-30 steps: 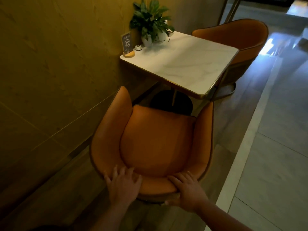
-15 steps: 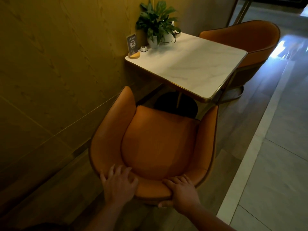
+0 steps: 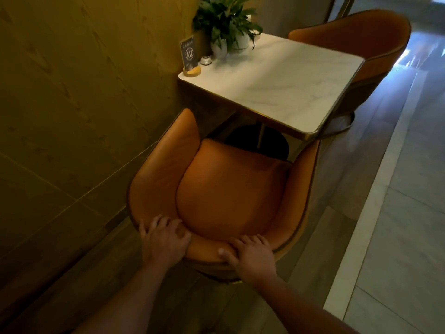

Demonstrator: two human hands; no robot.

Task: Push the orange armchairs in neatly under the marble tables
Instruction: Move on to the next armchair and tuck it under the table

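An orange armchair (image 3: 228, 184) stands in front of me, its open side facing the white marble table (image 3: 284, 85). Its right armrest tip sits at the table's near corner; the seat front lies short of the table edge. My left hand (image 3: 163, 242) grips the top of the backrest on the left, fingers curled over the rim. My right hand (image 3: 250, 254) grips the backrest top on the right, thumb on the outside. A second orange armchair (image 3: 361, 37) stands at the table's far side, tucked against it.
A wood-panelled wall (image 3: 84, 92) runs close along the left. On the table's wall side stand a potted plant (image 3: 226, 25), an A12 sign (image 3: 189, 56) and a small call button (image 3: 206, 60). The table's black round base (image 3: 255, 141) sits under it. Pale tiled floor (image 3: 404, 213) lies right.
The armchair has moved a little toward the table, its right armrest now reaching the table's corner. Both hands stay on the backrest, the left fingers curling more over the rim.
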